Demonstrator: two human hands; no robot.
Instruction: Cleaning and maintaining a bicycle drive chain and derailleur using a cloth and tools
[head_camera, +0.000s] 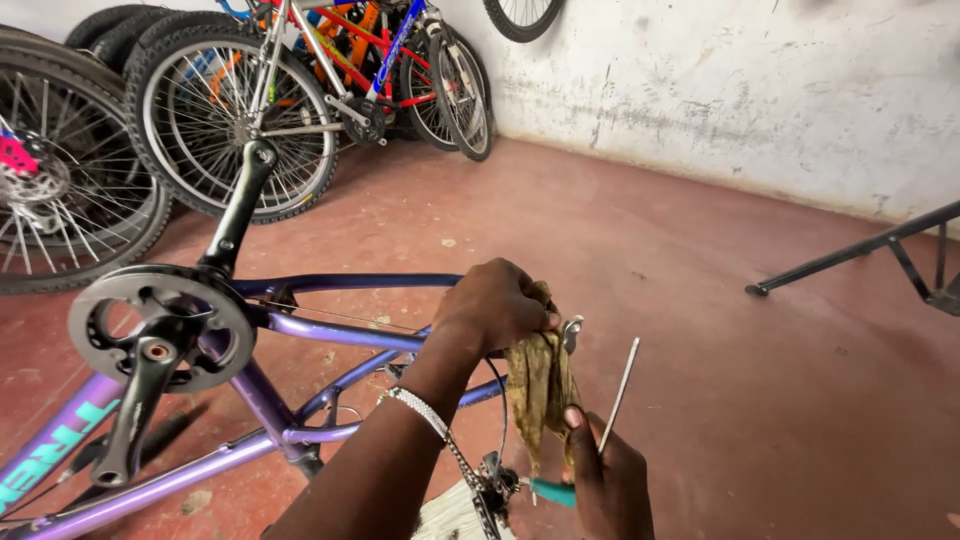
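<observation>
A purple bicycle frame (330, 328) lies upside down in front of me, its black crankset (160, 325) at the left. My left hand (497, 303) reaches across the frame and is closed on a dirty yellowish rag (540, 385) pressed against the rear dropout (572, 330). A beaded bracelet (420, 412) sits on that wrist. My right hand (605, 480) is lower, closed around a screwdriver with a teal handle (552, 491) and a thin metal shaft (620, 388), and it also touches the rag's lower end. The rear derailleur (495, 485) hangs just left of this hand.
Several bicycles (300, 90) lean against the wall at the back left, with a large wheel (60, 170) at the far left. A black metal stand (870, 255) rests on the red floor (700, 230) at the right, below a stained white wall (750, 80).
</observation>
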